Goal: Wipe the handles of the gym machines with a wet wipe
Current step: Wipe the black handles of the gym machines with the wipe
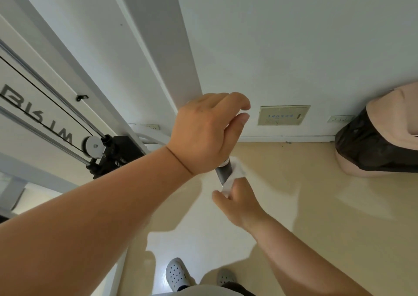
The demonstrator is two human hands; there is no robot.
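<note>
A dark grey handle [224,172] of the cable machine hangs in the middle of the view. My left hand [208,133] grips its upper part, fingers curled round it, and hides most of it. Just below, my right hand [236,199] holds a white wet wipe [235,176] wrapped against the lower end of the handle. The very bottom of the handle is hidden by the wipe and my fingers.
The white cable machine frame [67,74] with its pulley [94,147] and black carriage [117,155] stands at the left. A bin with a black bag [375,146] sits at the right by the wall. Beige floor lies below, with my feet [177,274] near the bottom edge.
</note>
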